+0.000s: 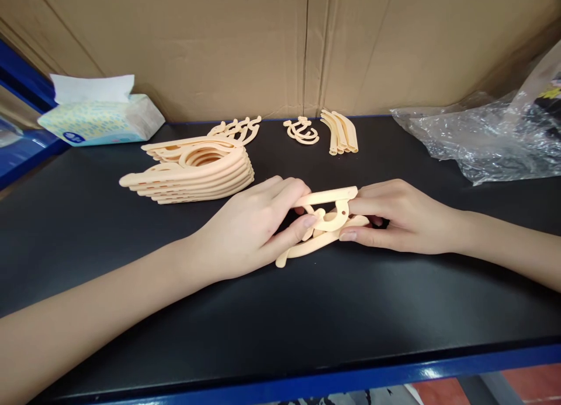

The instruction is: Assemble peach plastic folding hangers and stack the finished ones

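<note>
At left, a stack of folded beige hangers (188, 174) was judged finished; hooks (245, 127) were left loose just behind it. Mid-table, one seemingly part-assembled hanger (326, 196) was pinched by the left hand (254, 224) and gripped at its right end by the right hand (403, 218), both closed. Beyond it, more hooks (302, 130) and arms (342, 133) were left unjoined. The black tabletop (280, 329) was flanked by a tissue pack (100, 118), backed by cardboard (219, 48) and, at right, partly covered by plastic (477, 139).
</note>
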Demonstrator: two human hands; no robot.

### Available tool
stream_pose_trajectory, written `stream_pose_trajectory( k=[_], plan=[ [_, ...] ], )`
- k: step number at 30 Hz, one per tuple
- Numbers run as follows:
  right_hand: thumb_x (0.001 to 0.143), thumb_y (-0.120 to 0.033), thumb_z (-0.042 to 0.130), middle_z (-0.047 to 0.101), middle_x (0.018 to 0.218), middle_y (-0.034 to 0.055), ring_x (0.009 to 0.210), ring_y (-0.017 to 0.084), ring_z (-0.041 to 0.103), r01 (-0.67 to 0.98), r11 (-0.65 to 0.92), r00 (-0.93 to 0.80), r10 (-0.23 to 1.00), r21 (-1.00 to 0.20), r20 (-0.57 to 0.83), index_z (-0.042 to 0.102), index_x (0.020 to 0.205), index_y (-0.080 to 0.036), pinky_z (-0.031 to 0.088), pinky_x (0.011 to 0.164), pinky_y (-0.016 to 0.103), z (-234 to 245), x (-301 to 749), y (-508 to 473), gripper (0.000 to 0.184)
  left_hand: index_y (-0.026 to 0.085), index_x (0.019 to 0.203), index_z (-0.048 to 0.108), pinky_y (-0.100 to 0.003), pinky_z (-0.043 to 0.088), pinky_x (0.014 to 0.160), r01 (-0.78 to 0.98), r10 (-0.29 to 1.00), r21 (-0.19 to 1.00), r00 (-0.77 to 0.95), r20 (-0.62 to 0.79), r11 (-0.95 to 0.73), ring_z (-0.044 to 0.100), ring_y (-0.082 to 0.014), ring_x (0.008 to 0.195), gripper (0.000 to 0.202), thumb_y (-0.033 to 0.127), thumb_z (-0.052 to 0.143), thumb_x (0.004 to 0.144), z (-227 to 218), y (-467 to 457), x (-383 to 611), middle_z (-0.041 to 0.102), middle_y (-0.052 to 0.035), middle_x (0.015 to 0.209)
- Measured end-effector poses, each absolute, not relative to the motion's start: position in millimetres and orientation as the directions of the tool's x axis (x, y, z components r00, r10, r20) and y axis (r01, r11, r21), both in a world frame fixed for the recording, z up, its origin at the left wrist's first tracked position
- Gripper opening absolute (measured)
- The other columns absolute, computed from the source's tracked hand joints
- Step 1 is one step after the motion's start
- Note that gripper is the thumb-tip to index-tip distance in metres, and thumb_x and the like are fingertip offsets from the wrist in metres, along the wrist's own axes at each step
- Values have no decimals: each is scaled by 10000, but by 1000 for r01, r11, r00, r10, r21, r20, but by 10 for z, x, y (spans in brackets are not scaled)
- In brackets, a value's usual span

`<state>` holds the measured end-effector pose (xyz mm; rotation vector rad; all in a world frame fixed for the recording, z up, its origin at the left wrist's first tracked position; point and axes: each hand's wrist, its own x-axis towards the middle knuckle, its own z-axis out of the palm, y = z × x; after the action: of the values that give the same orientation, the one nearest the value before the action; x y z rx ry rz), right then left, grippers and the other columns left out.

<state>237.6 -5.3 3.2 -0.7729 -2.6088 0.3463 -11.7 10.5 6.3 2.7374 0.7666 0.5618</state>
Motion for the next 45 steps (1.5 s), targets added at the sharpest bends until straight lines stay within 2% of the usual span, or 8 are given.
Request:
stream_pose_trajectory(
  k=[19,37,45],
  plan=[
    [985,-371,518,446,584,-58,486,61,399,475,817,-766,567,-326,303,415,675,-196,300,489,190,31,2377,-50,371,149,1017,541,-274,389,711,452,538,310,787,304,-836,537,-159,819,242,358,418,1026,56,105,-121,589,-25,942],
    [993,-381,501,453,590,-50,490,65,412,473,824,-771,559,-312,305,466,681,-188,301,493,199,26,2386,-46,369,145,1018,541,-264,389,703,442,528,308,791,309,-842,541,-153,815,250,362,416,1030,62,107,-121,596,-21,940],
    [980,-345,535,491,614,-55,495,67,402,452,832,-772,546,-323,326,514,735,-190,304,501,197,34,2381,-48,291,160,1013,542,-282,397,701,467,552,315,785,282,-826,555,-174,830,272,390,400,1026,63,116,-113,598,-33,943]
  ],
)
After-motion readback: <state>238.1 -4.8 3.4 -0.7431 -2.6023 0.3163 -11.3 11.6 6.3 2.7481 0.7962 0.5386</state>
